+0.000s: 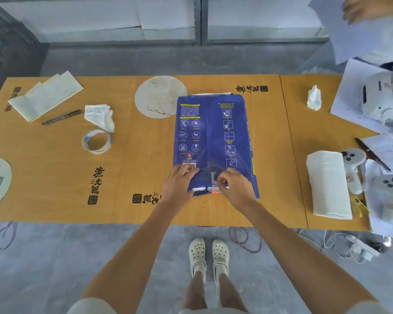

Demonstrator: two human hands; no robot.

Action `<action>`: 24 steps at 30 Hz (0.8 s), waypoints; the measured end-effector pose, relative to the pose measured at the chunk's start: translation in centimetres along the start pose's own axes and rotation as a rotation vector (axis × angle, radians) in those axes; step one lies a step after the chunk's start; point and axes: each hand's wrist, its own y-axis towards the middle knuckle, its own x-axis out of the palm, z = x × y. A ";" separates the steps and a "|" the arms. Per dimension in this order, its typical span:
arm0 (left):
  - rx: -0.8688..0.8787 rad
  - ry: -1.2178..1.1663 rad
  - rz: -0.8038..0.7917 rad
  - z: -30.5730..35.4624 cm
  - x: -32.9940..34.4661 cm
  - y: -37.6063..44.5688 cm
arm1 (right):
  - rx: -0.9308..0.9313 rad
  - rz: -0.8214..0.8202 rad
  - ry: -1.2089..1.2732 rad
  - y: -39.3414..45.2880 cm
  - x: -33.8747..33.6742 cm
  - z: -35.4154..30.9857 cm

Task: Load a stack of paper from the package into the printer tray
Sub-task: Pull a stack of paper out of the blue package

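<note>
A blue paper package [213, 141] with white printed icons lies flat in the middle of the orange-brown table [145, 207]. Its near end is torn, and white paper shows there and at the far end. My left hand [179, 182] presses flat on the package's near left corner, over the barcode. My right hand [234, 186] pinches the torn wrapper flap at the near end. A white printer [381, 98] stands at the table's far right, partly cut off by the frame edge.
On the left lie a tape roll [97, 141], a crumpled tissue [100, 116], a pen [61, 117] and folded papers [45, 96]. A white bundle [328, 184] and two controllers [370, 177] sit on the right. Another person's hand [370, 7] holds sheets at top right.
</note>
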 end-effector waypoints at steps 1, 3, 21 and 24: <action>-0.002 -0.004 0.007 0.0 0.0 0.0 | -0.005 0.002 -0.021 -0.1 -0.1 0.1; -0.002 -0.006 0.017 0.1 -0.1 -0.2 | -0.019 0.022 -0.054 -0.6 -0.2 0.1; -0.002 -0.015 0.020 0.3 -0.2 -0.3 | -0.102 0.015 -0.269 0.2 -0.2 0.3; 0.008 -0.006 0.016 0.2 -0.3 -0.3 | -0.159 0.034 -0.321 0.4 -0.1 0.1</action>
